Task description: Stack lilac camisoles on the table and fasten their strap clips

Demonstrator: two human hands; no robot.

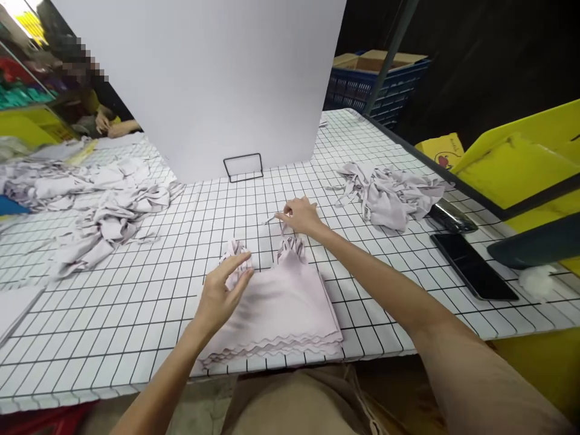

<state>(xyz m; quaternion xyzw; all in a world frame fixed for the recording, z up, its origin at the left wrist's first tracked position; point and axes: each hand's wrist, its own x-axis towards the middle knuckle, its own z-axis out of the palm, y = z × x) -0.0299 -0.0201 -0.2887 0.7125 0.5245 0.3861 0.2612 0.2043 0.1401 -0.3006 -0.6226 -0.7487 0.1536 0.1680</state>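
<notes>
A flat stack of pale pink-lilac garments (281, 308) with wavy hems lies at the front of the table, hems toward me. Two gathered strap bunches extend from its far side. Above the left strap bunch (234, 249) hovers my left hand (222, 293), thumb and fingers apart, holding nothing. My right hand (301, 215) is just beyond the right strap bunch (290, 244), its thumb and fingertips pinched on a thin strap (284, 228) rising from it. The strap's end between the fingertips is partly hidden.
Loose pale garments lie in heaps at the left (106, 220) and right (392, 196). A tall white board (217, 90) stands behind a black wire frame (243, 168). At right are a phone (473, 266) and yellow bins (530, 151). Another person's hands (113, 125) are at far left.
</notes>
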